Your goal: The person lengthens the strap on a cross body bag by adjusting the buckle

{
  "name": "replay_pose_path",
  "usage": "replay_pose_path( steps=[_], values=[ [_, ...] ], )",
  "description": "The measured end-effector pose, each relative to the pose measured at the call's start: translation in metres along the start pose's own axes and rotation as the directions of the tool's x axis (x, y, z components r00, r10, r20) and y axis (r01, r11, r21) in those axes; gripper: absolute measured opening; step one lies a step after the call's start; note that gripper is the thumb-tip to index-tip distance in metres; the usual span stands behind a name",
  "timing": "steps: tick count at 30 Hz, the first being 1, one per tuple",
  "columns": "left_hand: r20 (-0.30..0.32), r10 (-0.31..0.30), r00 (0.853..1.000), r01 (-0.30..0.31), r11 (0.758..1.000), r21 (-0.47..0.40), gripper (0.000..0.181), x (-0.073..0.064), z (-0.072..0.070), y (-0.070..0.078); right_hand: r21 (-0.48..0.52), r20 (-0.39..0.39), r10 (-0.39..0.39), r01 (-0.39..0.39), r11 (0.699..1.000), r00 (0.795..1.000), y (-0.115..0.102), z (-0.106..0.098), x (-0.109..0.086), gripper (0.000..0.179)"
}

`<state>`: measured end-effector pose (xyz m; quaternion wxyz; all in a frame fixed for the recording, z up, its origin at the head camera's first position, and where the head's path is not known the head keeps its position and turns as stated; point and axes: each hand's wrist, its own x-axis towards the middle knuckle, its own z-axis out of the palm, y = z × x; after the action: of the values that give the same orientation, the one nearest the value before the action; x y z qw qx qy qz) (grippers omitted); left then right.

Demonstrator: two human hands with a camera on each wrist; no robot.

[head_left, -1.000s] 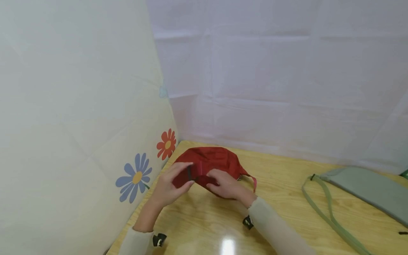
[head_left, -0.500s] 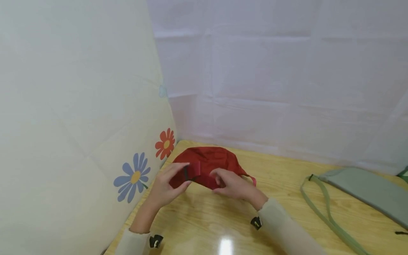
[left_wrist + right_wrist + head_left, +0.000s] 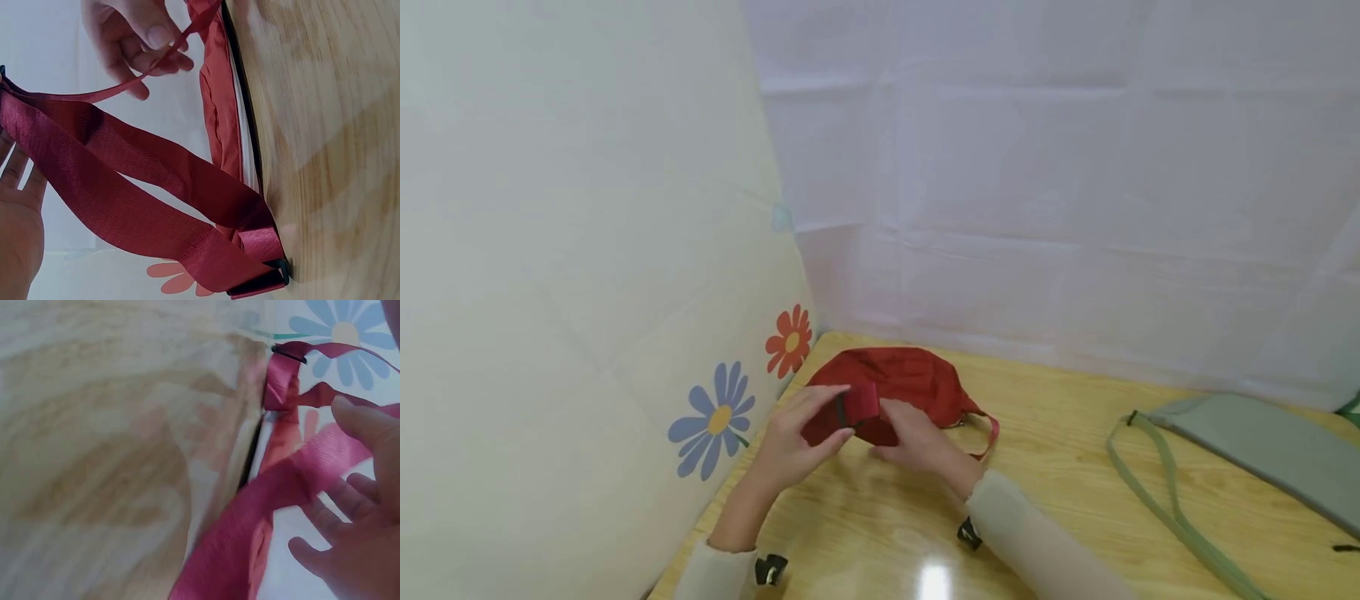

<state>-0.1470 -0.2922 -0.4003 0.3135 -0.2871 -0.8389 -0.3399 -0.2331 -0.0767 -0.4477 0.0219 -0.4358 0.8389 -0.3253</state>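
Note:
A red fabric bag point(image 3: 917, 371) lies on the wooden table at the back left, its wide dark-red strap point(image 3: 94, 194) looped up toward me. My left hand point(image 3: 793, 437) pinches a dark strap slider point(image 3: 842, 410) between thumb and fingertips, in front of the bag. Close by on the right is my right hand point(image 3: 917, 442), its fingertips at the strap beside the slider. The right wrist view has these fingers point(image 3: 325, 519) loosely bent, with the strap running past between thumb and fingers. A second dark slider point(image 3: 284, 273) sits at the strap's far bend.
On the right of the wooden table point(image 3: 1052, 483) lies a flat grey-green bag point(image 3: 1262, 442) with a long green strap point(image 3: 1187, 525). A flower-printed white sheet point(image 3: 587, 292) stands close on the left, and a pale sheet point(image 3: 1037, 183) closes off the back.
My right hand first drew back to the right from the strap, fingers parting, then came in left toward the slider. The left hand keeps its hold, nearly in place.

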Motion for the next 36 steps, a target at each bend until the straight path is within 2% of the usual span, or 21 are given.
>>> replay_pose_path(
  steps=[4, 9, 12, 15, 20, 24, 29, 36],
  values=[
    [0.000, -0.019, 1.000, 0.019, 1.000, 0.006, 0.060, -0.001, -0.001, -0.002, 0.028, 0.001, 0.010, -0.010, 1.000, 1.000, 0.000, 0.007, 0.001, 0.058],
    [-0.015, -0.035, 0.999, 0.035, 0.999, 0.011, 0.060, -0.002, -0.003, -0.003, 0.034, 0.007, 0.035, -0.036, 0.999, 0.999, -0.003, 0.007, -0.005, 0.052],
    [-0.018, -0.027, 0.999, 0.027, 1.000, 0.015, 0.059, -0.002, -0.003, -0.003, 0.009, -0.010, 0.058, -0.058, 0.998, 0.998, -0.004, 0.000, -0.013, 0.048],
    [-0.017, -0.031, 0.999, 0.032, 0.999, 0.018, 0.060, -0.004, -0.003, -0.004, -0.025, -0.034, 0.049, -0.050, 0.998, 0.998, -0.003, -0.013, -0.021, 0.046],
    [-0.012, -0.049, 0.999, 0.049, 0.999, 0.019, 0.061, -0.006, -0.004, -0.006, -0.061, -0.059, -0.045, 0.041, 0.997, 0.997, 0.005, -0.041, -0.032, 0.049],
    [-0.010, -0.045, 0.999, 0.046, 0.999, 0.022, 0.061, -0.007, -0.004, -0.006, -0.109, -0.107, -0.117, 0.105, 0.988, 0.987, 0.016, -0.058, -0.038, 0.044],
    [-0.006, -0.052, 0.999, 0.052, 0.998, 0.028, 0.061, -0.008, -0.005, -0.007, -0.149, -0.158, -0.164, 0.141, 0.979, 0.974, 0.028, -0.072, -0.043, 0.039],
    [0.012, -0.034, 0.999, 0.034, 0.999, 0.039, 0.059, -0.010, -0.004, -0.008, -0.165, -0.149, -0.207, 0.182, 0.969, 0.967, 0.036, -0.088, -0.049, 0.035]
  ],
)
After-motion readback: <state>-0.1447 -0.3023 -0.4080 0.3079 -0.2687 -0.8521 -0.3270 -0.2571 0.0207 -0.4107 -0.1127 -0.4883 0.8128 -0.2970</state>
